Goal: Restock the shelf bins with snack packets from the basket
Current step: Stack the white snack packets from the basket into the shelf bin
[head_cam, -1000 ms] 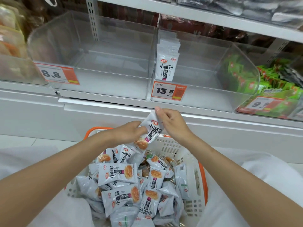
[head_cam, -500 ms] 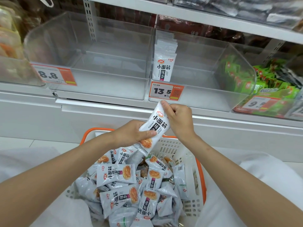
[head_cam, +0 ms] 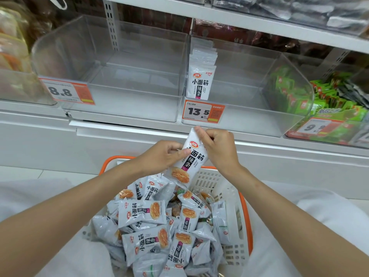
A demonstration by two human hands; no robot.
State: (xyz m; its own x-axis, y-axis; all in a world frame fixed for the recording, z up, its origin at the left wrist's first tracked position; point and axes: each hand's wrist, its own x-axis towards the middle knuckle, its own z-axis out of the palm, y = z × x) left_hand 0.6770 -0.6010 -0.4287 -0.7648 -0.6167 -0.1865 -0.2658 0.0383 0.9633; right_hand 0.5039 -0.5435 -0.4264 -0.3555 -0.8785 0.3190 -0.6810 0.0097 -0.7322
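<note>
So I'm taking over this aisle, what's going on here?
A person is restocking. The left hand and right hand hold one packet above the basket, just below the 13.5 bin, which has a row of the same packets along its left wall. The 8.8 bin looks empty.

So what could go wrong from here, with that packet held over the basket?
1. The left hand and right hand pinch the packet only by its upper half, so it might slip and drop into the basket.
2. The matching packets stand upright in a row at the left wall of the 13.5 bin; sliding this one in carelessly could topple them.
3. The 8.8 bin next door looks empty, so a packet could land there by mistake.
</note>
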